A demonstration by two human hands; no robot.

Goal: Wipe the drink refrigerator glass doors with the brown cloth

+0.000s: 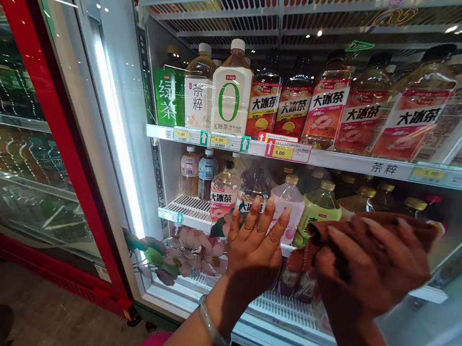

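A glass door, with flower decals [191,251] low on it, covers the lit drinks cooler. My left hand [254,252] is raised with its fingers spread, palm toward the glass, and holds nothing; a pale bangle [212,323] circles the wrist. Bunched in my right hand [366,274] is a brown cloth [411,231], up against the glass at the right. Whether either hand presses on the glass is hard to tell. Bottles show behind both hands.
Large tea bottles [231,95] line the upper shelf, above price tags [288,151]. Smaller bottles [225,192] stand on the shelf below. At the left is another cooler with a red frame [50,105]. Brown floor [49,313] shows at the lower left.
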